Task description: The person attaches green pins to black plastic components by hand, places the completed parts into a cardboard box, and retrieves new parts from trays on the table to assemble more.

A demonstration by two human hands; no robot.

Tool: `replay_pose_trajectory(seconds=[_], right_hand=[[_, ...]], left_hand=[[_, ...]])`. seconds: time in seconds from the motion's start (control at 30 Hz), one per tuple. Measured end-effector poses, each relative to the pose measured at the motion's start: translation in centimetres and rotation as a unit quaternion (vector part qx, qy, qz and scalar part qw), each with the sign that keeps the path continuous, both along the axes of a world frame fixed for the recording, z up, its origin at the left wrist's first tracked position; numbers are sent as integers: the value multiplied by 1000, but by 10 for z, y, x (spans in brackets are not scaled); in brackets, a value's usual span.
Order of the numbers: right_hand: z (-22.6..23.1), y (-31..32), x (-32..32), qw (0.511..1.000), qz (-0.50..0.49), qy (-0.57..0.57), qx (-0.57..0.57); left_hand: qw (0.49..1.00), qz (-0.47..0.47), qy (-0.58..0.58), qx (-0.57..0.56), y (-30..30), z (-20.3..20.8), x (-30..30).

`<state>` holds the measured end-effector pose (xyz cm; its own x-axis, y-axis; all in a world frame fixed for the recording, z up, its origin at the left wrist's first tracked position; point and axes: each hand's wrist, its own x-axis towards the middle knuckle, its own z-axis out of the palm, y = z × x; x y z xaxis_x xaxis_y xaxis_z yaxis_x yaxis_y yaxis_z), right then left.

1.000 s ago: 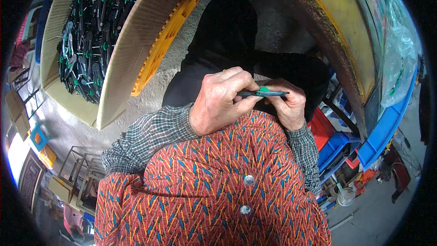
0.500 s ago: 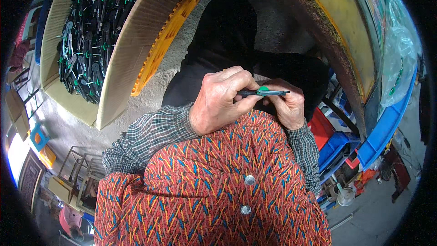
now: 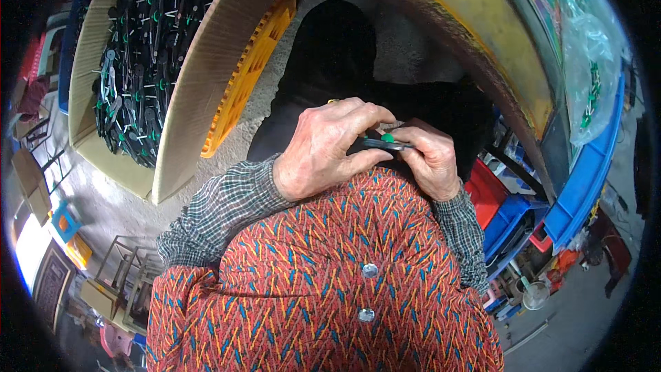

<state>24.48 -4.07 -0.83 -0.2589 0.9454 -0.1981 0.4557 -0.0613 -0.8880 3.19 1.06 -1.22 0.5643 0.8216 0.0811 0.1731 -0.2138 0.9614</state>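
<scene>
In front of my apron, my left hand [image 3: 329, 145] is closed, its thumb and fingers pinching a slim black part [image 3: 375, 144] with a small green piece [image 3: 387, 138] on it. My right hand [image 3: 430, 155] grips the other end of that part between thumb and bent fingers. The exact kind of the part cannot be made out, and its ends are partly hidden by my fingers. At the upper left, a deep cardboard box [image 3: 182, 107] is filled with many similar black pieces [image 3: 148, 62] with green bits and pale pins.
A yellow slatted plastic crate [image 3: 251, 72] stands beside the box. Along the upper right curves the worn edge of a yellow-topped table [image 3: 475, 17]. A clear plastic bag [image 3: 593, 48] with green bits hangs over a blue tray [image 3: 585, 179]. Red [image 3: 484, 191] and blue [image 3: 506, 224] bins stand below.
The black part has tilted, and its far end is now more covered by my right fingers. My left hand has shifted slightly left. The whole view has moved a little.
</scene>
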Motion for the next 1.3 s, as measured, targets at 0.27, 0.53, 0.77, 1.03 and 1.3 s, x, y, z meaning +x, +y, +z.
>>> replay_pose_trajectory(seconds=[0.27,0.53,0.77,1.03,1.3], right_hand=[[17,-10,5,996,-9,-5,89],[44,-21,31,989,-33,-59,129],[136,-60,121,919,-172,-258,244],[214,-109,242,749,-402,-447,279],[186,-133,345,739,-375,-553,-88]], left_hand=[[995,-82,34,44,-4,13,22],[992,-76,90,39,-11,48,37],[993,-95,52,50,-16,54,59],[991,-103,79,43,-23,64,78],[988,-115,90,57,-29,63,84]])
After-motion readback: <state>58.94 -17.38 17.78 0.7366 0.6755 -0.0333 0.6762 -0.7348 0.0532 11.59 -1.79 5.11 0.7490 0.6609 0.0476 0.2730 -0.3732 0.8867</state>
